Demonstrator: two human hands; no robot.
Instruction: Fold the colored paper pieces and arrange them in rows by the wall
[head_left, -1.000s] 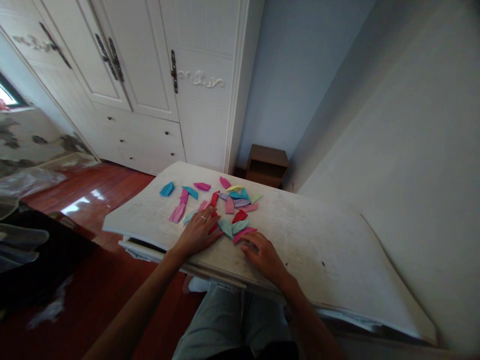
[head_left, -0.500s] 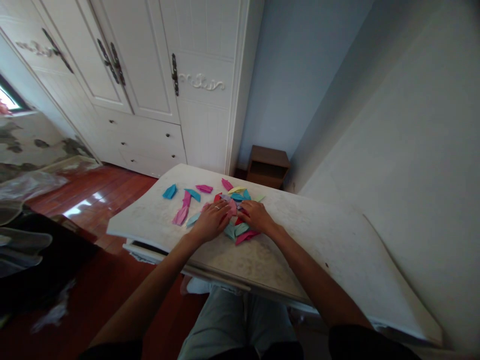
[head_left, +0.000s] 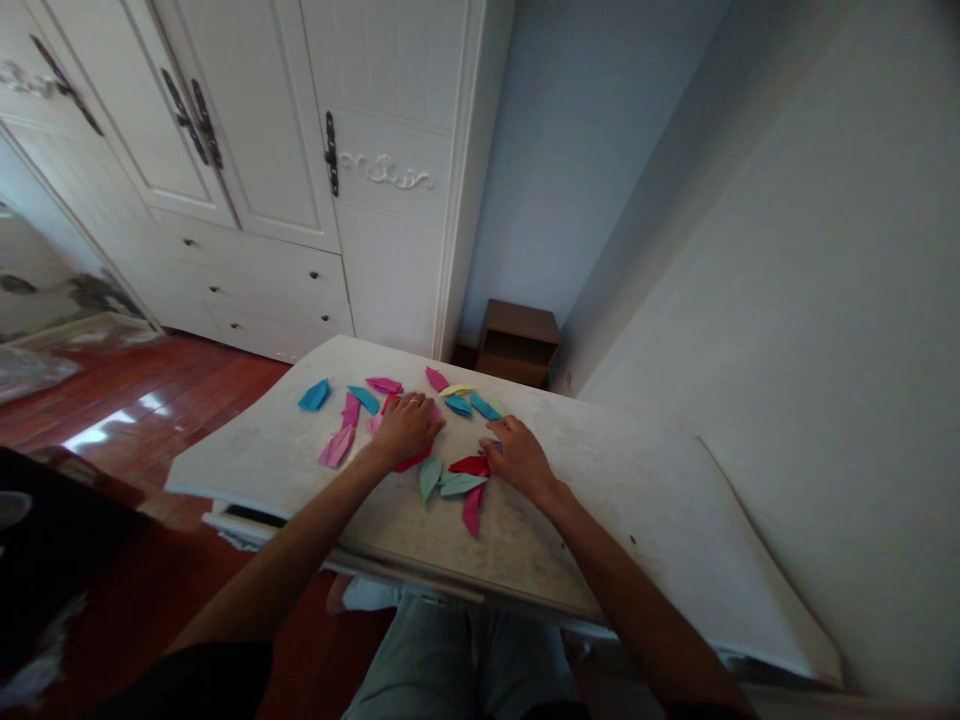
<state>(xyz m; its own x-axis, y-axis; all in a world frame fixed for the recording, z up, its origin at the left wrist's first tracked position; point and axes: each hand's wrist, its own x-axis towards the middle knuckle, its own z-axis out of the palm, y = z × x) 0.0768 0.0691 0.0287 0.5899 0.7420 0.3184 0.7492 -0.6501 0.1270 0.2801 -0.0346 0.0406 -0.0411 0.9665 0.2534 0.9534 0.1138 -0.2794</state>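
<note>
Relative to yellow folded-paper piece: left hand near-left, over red piece; right hand near-right, at purple piece; 2 mint-green pieces nearer edge. Hands apart; grip unclear.

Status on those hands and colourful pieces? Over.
Left hand over a red piece. Right hand beside another red piece. Colourful pieces scattered on table. Hands hide some.

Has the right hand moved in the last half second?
Yes: the right hand has moved to its right across the table, judged against the brown cabinet.
</note>
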